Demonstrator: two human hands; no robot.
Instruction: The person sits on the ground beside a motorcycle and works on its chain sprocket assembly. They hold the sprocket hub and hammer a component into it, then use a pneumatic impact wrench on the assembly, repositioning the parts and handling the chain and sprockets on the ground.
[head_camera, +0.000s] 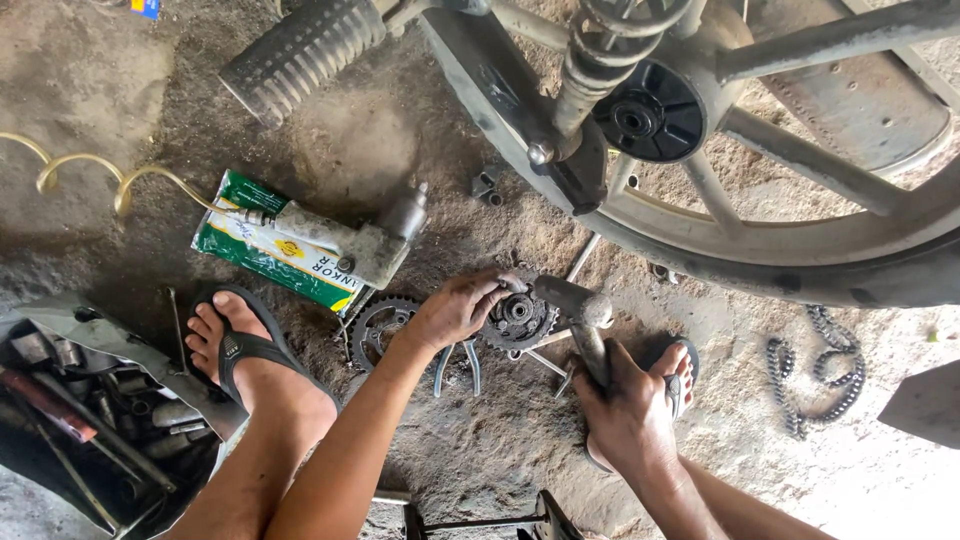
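My left hand (455, 308) clamped on sprocket hub (517, 320), holding it flat on dirt floor (480, 450), axis vertical. My right hand (625, 410) fisted round hammer (585, 320) handle; handle runs from me up toward wheel (800, 250), head lying crosswise against hub's right edge. Loose sprocket (375, 325) just left of hub. Drive chain (815, 370) well apart on right.

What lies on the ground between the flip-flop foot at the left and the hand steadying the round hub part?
In the head view, a toothed sprocket lies flat on the dirt between the left foot and the left hand, which rests on the hub part.
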